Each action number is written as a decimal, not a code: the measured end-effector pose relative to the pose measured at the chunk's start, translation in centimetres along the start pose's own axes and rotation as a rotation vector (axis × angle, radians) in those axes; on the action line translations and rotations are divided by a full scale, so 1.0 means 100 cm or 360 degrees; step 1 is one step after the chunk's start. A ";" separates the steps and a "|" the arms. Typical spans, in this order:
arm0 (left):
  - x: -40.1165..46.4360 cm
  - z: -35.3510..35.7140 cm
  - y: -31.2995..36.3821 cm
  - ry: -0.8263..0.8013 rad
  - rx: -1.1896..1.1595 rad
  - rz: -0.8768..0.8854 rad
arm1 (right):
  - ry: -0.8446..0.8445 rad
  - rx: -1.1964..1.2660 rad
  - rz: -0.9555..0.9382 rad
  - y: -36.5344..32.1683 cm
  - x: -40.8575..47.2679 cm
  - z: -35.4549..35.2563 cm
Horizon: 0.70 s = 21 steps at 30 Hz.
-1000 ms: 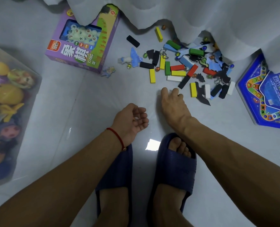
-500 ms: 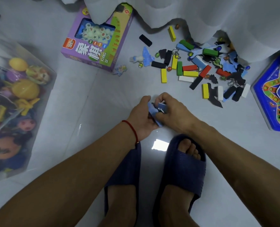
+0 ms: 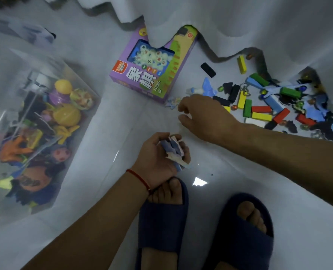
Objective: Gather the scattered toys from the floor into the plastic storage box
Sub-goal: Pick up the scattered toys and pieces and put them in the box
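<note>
My left hand [image 3: 158,154] is palm up above my left foot and grips a bunch of flat blue and white foam pieces [image 3: 174,151]. My right hand [image 3: 202,115] hovers over the floor with fingers loosely curled and nothing in them, its fingertips close to a small flat figure [image 3: 172,102] lying beside the purple game box [image 3: 154,69]. A pile of coloured wooden blocks, marbles and foam shapes [image 3: 269,102] is scattered to the right. The clear plastic storage box [image 3: 15,203] at the left holds several toys.
A white curtain [image 3: 239,20] hangs over the far edge of the toy pile and the purple box. My feet in dark blue slippers [image 3: 245,240] stand at the bottom. Bare tiled floor lies between the storage box and my hands.
My right hand has let go of the foam pieces and reached forward and left toward the small figure. My left hand keeps the pieces. The view has swung left, bringing the storage box closer.
</note>
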<state>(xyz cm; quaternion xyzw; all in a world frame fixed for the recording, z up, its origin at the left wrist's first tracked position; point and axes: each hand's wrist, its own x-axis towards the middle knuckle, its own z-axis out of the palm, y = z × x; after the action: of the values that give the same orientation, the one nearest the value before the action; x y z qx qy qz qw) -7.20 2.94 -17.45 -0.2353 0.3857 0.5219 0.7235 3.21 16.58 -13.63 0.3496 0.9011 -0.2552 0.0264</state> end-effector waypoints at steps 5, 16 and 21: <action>-0.003 -0.020 0.041 -0.0020 -0.0013 0.0102 | 0.0290 -0.0320 -0.0049 0.010 0.064 0.070; -0.003 -0.011 0.032 0.0122 0.0122 0.0265 | 0.0227 0.0045 -0.0138 0.029 0.053 0.079; -0.006 -0.005 0.036 0.0182 0.0083 0.0261 | 0.0043 0.0070 0.0071 0.026 0.067 0.061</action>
<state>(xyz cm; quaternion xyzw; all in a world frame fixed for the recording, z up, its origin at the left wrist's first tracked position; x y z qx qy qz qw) -10.79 3.44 -17.04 -0.2135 0.4577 0.5549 0.6611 -0.93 19.39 -21.60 0.3735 0.8875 -0.2695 0.0122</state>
